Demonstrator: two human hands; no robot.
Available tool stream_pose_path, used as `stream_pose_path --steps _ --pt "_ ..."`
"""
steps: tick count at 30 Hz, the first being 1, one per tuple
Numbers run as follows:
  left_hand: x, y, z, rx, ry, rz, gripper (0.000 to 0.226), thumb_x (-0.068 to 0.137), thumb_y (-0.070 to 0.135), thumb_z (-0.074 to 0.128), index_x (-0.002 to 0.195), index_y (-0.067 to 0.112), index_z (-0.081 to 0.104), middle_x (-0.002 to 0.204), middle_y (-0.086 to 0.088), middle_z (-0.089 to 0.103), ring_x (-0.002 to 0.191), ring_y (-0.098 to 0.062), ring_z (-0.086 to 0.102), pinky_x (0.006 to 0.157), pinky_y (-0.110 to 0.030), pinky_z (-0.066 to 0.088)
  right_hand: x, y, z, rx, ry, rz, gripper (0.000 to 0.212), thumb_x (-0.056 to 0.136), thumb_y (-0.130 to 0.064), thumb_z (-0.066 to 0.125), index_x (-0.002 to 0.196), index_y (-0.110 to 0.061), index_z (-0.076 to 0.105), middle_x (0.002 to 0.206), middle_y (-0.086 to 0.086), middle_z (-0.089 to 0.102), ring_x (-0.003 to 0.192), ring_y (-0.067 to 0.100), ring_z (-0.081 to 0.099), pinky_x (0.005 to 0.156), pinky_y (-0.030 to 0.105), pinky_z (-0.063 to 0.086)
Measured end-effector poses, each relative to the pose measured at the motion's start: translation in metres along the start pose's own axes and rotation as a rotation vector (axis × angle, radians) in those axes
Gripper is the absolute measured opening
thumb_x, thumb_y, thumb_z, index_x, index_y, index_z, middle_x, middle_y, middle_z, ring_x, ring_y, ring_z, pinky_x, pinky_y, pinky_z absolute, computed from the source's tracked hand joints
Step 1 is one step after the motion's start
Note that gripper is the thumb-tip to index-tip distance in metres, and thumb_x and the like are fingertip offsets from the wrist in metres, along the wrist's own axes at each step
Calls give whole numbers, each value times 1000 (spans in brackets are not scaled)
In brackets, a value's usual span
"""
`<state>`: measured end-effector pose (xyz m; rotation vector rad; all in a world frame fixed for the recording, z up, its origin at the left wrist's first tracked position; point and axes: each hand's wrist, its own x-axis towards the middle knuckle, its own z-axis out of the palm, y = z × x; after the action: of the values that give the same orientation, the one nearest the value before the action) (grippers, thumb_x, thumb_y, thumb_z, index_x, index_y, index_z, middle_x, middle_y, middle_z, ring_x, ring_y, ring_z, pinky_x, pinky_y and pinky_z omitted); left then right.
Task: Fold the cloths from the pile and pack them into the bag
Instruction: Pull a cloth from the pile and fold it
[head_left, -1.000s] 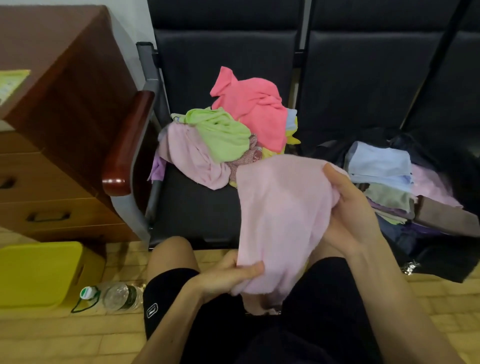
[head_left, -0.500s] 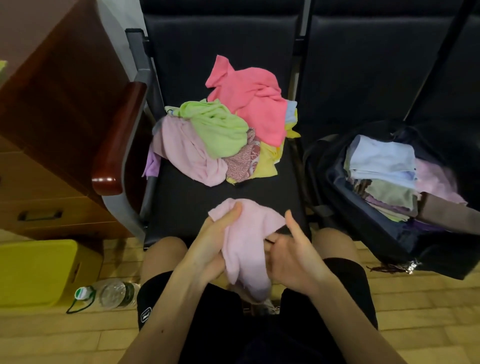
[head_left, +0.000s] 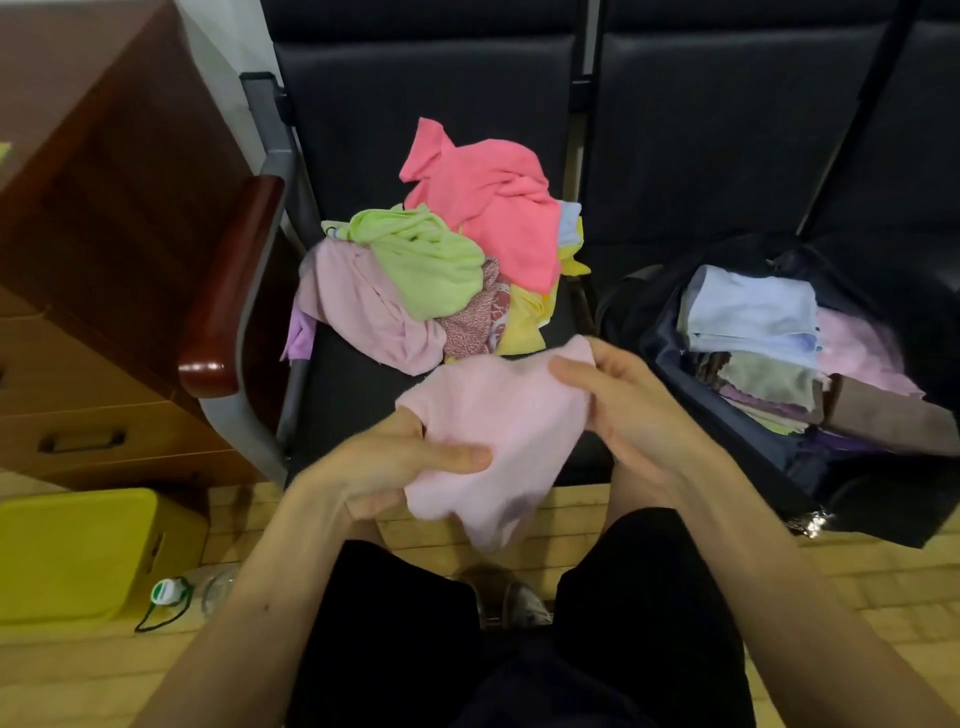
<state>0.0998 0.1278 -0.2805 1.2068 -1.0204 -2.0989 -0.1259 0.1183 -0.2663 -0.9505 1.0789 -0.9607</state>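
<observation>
Pink cloth (head_left: 498, 431) gripped by both hands: left hand (head_left: 384, 467) pinching lower edge, right hand (head_left: 623, 405) clasping upper corner. Beyond fingertips: pile (head_left: 441, 270). Right of right fingers: bag (head_left: 779, 467).

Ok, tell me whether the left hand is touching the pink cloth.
Touching. The head view shows the left hand gripping the pink cloth, thumb pressed across its front.

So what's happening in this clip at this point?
A person holds a pale pink cloth in both hands, left hand gripping its lower edge and right hand its upper corner, mid-fold. The unfolded pile sits on the black chair seat ahead. The dark bag to the right already contains folded cloths.
</observation>
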Motion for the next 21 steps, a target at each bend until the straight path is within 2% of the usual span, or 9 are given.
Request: stream_pose_path --steps 2,3,5,7,10,12,14,17,21 --pt "-1 13 -5 70 -43 12 98 39 21 101 128 12 61 123 -12 70 115 -26 66 92 -39 57 3 -17 3 -156 29 -76 6 96 -13 59 94 -11 64 80 -8 71 75 4 67 64 20 51" --pt "-2 20 -6 86 -59 21 88 43 17 100 124 12 66 123 -13 69 114 -26 66 92 -39 56 5 -26 5 -239 55 -115 7 96 -15 61 91 -10 63 77 -9 71 72 5 66 63 22 51" --pt "-6 38 -7 97 -54 46 55 58 7 87 112 13 76 121 -13 70 111 -25 68 90 -35 58 10 -40 6 -404 145 -185 21 93 -24 67 89 -4 62 78 5 71 70 15 64 63 38 52" --pt "-8 58 -4 101 63 110 38 69 9 73 107 12 77 115 -8 73 109 -21 69 84 -28 59 14 -55 7 -500 264 -215 34 90 -30 71 94 2 61 88 23 68 72 25 61 68 49 53" --pt "-11 87 3 63 265 257 35 75 24 66 110 15 70 106 2 76 107 -17 68 79 -28 60 17 -75 12 -441 355 -275 38 90 -27 70 95 10 59 79 15 58 68 18 54 61 33 47" --pt "-15 100 9 70 329 317 24 85 30 62 105 19 69 103 4 75 104 -15 67 82 -31 58 15 -88 17 -370 357 -334 25 92 -25 70 89 -2 62 80 5 63 67 8 59 60 21 49" --pt "-19 110 12 110 379 352 19 94 33 57 103 22 69 103 6 74 106 -14 66 85 -32 54 11 -98 21 -333 340 -399 15 92 -23 70 87 -13 60 84 2 67 70 5 65 63 19 53" --pt "-24 120 14 193 439 402 15 95 34 57 100 25 67 98 14 72 105 -12 63 79 -29 49 7 -108 21 -372 350 -485 14 89 -22 72 91 -16 60 91 4 72 79 11 71 70 24 59" --pt "-31 124 17 255 526 564 31 78 39 65 106 26 69 104 17 71 101 -6 67 90 -29 54 3 -112 18 -512 357 -543 13 89 -24 72 92 -22 60 83 -8 69 74 -2 68 66 14 55"
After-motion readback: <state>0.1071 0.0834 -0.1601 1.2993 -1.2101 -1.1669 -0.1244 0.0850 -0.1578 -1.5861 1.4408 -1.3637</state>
